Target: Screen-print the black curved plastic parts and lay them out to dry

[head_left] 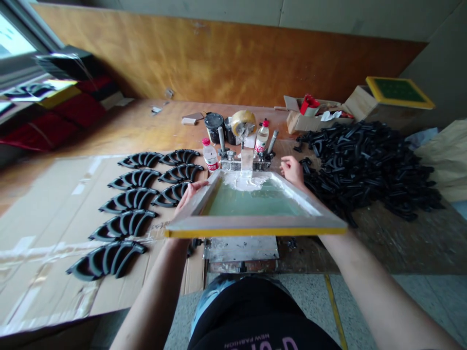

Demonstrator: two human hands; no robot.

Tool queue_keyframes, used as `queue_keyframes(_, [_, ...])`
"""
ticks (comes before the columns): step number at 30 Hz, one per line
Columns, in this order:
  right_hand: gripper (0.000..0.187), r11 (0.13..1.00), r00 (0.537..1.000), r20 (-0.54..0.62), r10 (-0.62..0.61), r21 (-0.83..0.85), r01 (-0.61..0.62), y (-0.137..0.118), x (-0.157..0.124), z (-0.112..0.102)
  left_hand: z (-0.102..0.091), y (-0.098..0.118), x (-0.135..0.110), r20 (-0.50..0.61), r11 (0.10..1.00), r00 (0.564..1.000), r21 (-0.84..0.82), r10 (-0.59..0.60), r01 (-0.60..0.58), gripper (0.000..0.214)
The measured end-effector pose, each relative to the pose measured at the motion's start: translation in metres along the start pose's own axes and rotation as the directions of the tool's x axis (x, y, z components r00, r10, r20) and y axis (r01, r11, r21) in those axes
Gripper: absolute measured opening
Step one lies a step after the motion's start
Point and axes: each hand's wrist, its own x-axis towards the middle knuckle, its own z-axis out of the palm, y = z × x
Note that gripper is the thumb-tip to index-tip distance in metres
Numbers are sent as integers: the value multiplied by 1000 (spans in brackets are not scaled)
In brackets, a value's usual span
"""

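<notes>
A screen-printing frame (pixel 255 226) with green mesh and white ink at its far end is tilted up, hinged on a metal clamp (pixel 246 163). My left hand (pixel 188 194) lies along the frame's left rail, fingers stretched flat against it. My right hand (pixel 292 170) is closed at the frame's far right corner, next to the pile of black plastic parts (pixel 368 160); what it holds I cannot make out. Under the frame sits a metal base plate (pixel 241 249).
Several black curved ribbed parts (pixel 127 214) lie in two rows on cardboard (pixel 44 233) to the left. Behind the clamp stand two small bottles (pixel 210 155), a black tub (pixel 213 124) and a tape roll (pixel 242 121). Boxes (pixel 310 116) and another framed screen (pixel 399 91) sit at back right.
</notes>
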Motion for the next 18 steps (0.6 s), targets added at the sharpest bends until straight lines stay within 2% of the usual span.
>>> queue_keyframes(2, [29,999,996,74,51,6,-52,17,-27,9,11,8,14,28,992,998,-112,64,-60,52])
queue_keyframes(3, [25,1000,990,139,24,9,-26,21,-41,17,16,11,19,42,988,997,-147,60,-53,51])
queue_keyframes(6, [29,983,943,284,-173,-3,182,13,-82,45,29,3,17,-44,973,999,-233,-15,4,50])
queue_keyframes(8, [28,949,910,311,-273,-70,308,-4,-102,58,37,-17,1,-41,963,988,-232,-148,135,49])
queue_keyframes(9, [24,935,908,300,-293,-110,338,-15,-112,62,40,-31,-10,12,945,966,-204,-258,255,50])
queue_keyframes(10, [18,927,913,277,-300,-142,347,-27,-121,65,43,-46,-23,85,908,923,-164,-375,385,51])
queue_keyframes(11, [13,916,910,262,-322,-156,369,-39,-132,67,46,-60,-36,157,859,865,-128,-476,496,52])
queue_keyframes(12, [11,893,885,271,-379,-145,427,-50,-142,69,46,-74,-49,204,812,813,-111,-546,573,51])
queue_keyframes(13, [12,850,832,301,-466,-108,515,-60,-152,71,45,-87,-59,213,780,783,-120,-584,615,49])
queue_keyframes(14, [14,787,750,345,-565,-46,615,-66,-159,72,39,-97,-68,191,765,776,-144,-601,628,46])
queue_keyframes(15, [17,717,654,389,-649,26,696,-68,-164,72,30,-106,-74,158,763,780,-163,-606,626,42])
queue_keyframes(16, [21,665,577,425,-697,86,742,-64,-163,70,16,-113,-77,110,771,788,-165,-605,615,39])
queue_keyframes(17, [24,660,557,453,-696,96,745,-55,-158,65,-4,-120,-79,42,783,795,-149,-605,604,36])
queue_keyframes(18, [27,706,610,474,-636,37,707,-40,-148,58,-27,-126,-79,-25,794,798,-120,-602,596,36])
